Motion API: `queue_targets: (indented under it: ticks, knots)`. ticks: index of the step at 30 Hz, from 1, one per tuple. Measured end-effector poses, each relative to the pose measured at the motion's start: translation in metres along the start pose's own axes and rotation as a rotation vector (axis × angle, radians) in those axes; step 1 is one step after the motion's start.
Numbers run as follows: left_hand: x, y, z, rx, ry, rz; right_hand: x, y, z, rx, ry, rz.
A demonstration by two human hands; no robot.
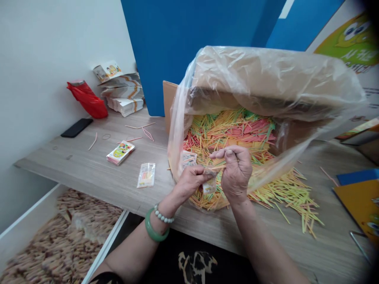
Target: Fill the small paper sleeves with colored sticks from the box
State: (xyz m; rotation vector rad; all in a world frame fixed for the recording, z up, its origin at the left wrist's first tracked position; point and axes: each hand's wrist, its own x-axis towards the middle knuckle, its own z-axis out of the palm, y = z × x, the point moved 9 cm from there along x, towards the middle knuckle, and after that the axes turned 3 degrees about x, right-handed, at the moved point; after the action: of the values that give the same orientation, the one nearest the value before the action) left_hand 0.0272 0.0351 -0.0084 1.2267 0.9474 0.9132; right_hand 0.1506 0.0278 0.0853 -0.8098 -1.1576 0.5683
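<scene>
My left hand is closed on a small clear plastic packet, gripped between thumb and fingers. Close beside it, my right hand pinches thin yellow-orange sticks, whose ends meet the packet's upper edge; whether they are inside it I cannot tell. Both hands are over the front of a cardboard box lined with a clear plastic bag. Many thin coloured sticks fill the box in yellow, green, red and orange. Printed packets lie on them, left of my hands.
A filled packet and a stack of printed cards lie on the table to the left. Farther back are a black phone, a red bag and stacked printed sheets. Loose sticks spill rightward. An open drawer sits lower left.
</scene>
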Motion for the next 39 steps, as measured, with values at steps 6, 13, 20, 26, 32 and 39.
queue_targets:
  ticks: [6, 13, 20, 26, 32, 39]
  knots:
    - [0.0, -0.006, -0.007, -0.002, 0.074, -0.039, 0.002, -0.029, 0.002, -0.058, -0.02, -0.151]
    - [-0.004, -0.001, -0.005, -0.023, 0.049, -0.078, -0.011, -0.021, 0.015, -0.167, -0.19, -0.101]
    - [0.002, -0.006, 0.002, -0.112, -0.054, -0.056, -0.008, 0.024, 0.016, 0.141, -0.282, 0.329]
    - [0.003, 0.006, 0.017, -0.165, -0.192, 0.078, -0.003, 0.033, 0.004, -0.099, -0.323, 0.335]
    - [-0.001, 0.006, 0.029, -0.266, -0.326, 0.056, -0.001, 0.03, -0.003, -0.25, -0.36, 0.28]
    - [-0.003, -0.002, 0.04, -0.269, -0.394, 0.015, -0.006, 0.035, 0.0, -0.358, -0.535, 0.277]
